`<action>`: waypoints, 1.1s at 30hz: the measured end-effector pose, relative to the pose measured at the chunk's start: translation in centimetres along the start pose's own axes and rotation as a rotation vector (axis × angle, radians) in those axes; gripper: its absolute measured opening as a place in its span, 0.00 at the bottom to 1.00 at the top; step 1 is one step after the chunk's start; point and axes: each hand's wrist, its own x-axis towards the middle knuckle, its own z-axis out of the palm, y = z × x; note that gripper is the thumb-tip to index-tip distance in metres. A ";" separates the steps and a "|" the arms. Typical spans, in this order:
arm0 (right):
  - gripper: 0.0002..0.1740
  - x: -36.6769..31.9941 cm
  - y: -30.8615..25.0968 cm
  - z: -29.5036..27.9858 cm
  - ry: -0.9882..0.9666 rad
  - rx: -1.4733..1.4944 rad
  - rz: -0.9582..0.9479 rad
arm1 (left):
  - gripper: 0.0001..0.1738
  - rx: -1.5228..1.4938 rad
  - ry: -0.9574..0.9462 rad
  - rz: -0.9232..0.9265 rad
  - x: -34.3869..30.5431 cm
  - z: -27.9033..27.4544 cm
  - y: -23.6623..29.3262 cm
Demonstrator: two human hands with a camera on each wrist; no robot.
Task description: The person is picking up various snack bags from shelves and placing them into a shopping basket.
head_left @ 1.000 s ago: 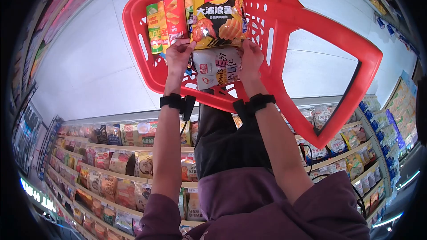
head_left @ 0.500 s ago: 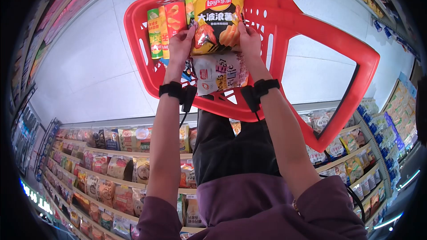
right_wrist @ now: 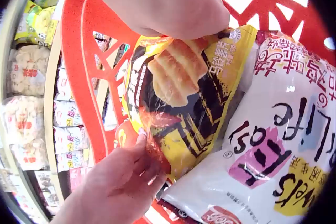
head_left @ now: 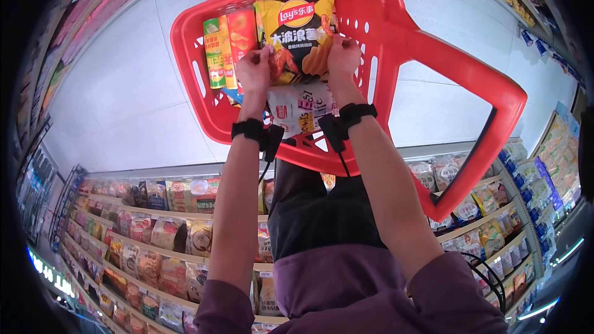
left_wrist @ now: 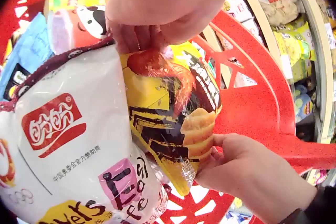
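Observation:
A yellow and black bag of Lay's potato chips [head_left: 300, 34] lies face up in a red shopping basket [head_left: 396, 31]. My left hand [head_left: 253, 73] pinches the bag's left side, and my right hand [head_left: 344, 62] pinches its right side. In the left wrist view the right hand's fingers [left_wrist: 215, 161] hold the bag's lower edge region. Just below the chips sits a white snack bag [head_left: 294, 108] with red and black lettering, close against them. Left of the chips stand a red chip can [head_left: 242, 31] and a yellow-green chip can [head_left: 213, 55].
The basket's thick red handle [head_left: 495, 80] slants out to the right. A blue packet [head_left: 234, 95] lies partly covered in the basket's lower left. Shelves of snack bags [head_left: 167, 232] line the near side, beside the person's legs. Pale floor tiles [head_left: 124, 99] surround the basket.
Both hands have shifted from the chip bag's bottom corners up to its sides. The chip bag has come slightly nearer the person and tilted a little.

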 end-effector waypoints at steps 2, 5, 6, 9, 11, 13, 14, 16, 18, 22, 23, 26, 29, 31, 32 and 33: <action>0.16 0.3 -0.3 -0.1 -0.035 -0.021 -0.011 | 0.19 -0.098 -0.021 0.028 0.4 0.4 -2.2; 0.21 0.3 -2.1 -0.5 -0.147 0.062 -0.016 | 0.22 -0.194 -0.076 0.010 1.2 0.2 -1.1; 0.23 0.2 -2.6 -0.4 -0.205 0.124 -0.011 | 0.22 -0.227 -0.081 0.041 1.7 0.4 -0.9; 0.27 1.2 -2.4 0.9 -0.274 0.174 0.034 | 0.23 -0.424 -0.153 -0.117 4.0 1.0 0.6; 0.26 2.2 -2.5 1.9 -0.271 0.137 0.087 | 0.21 -0.373 -0.126 -0.208 4.8 1.2 2.8; 0.25 2.5 -4.0 2.1 -0.254 0.076 0.153 | 0.24 -0.270 -0.081 -0.262 6.6 1.8 3.3; 0.25 2.3 -4.8 2.1 -0.248 0.046 0.113 | 0.24 -0.153 -0.017 -0.240 7.4 2.3 3.0; 0.25 1.7 -6.1 2.0 -0.234 -0.013 0.032 | 0.24 0.080 0.109 -0.194 7.7 3.0 4.9; 0.25 2.9 -5.6 3.1 -0.227 0.071 0.057 | 0.23 -0.071 0.171 -0.249 8.1 3.9 5.4; 0.22 5.8 -4.2 5.4 -0.196 0.175 0.162 | 0.22 -0.060 0.206 -0.216 8.5 3.7 5.4; 0.21 6.4 -3.8 5.8 -0.198 0.203 0.195 | 0.21 -0.050 0.201 -0.209 8.8 3.5 5.4; 0.19 6.2 -6.4 4.3 -0.278 0.353 0.442 | 0.20 -0.021 0.182 -0.194 10.6 3.5 4.2; 0.13 6.8 -6.2 4.7 -0.279 0.310 0.401 | 0.19 -0.020 0.170 -0.163 11.9 3.7 3.1; 0.12 6.9 -5.4 5.1 -0.227 0.422 0.346 | 0.18 -0.056 0.173 -0.120 12.4 4.2 2.1; 0.12 6.7 -4.8 5.4 -0.200 0.478 0.318 | 0.17 -0.053 0.191 -0.098 12.6 4.4 1.7; 0.12 7.3 -3.1 6.8 -0.100 0.399 0.166 | 0.17 -0.050 0.210 -0.076 12.5 4.5 1.7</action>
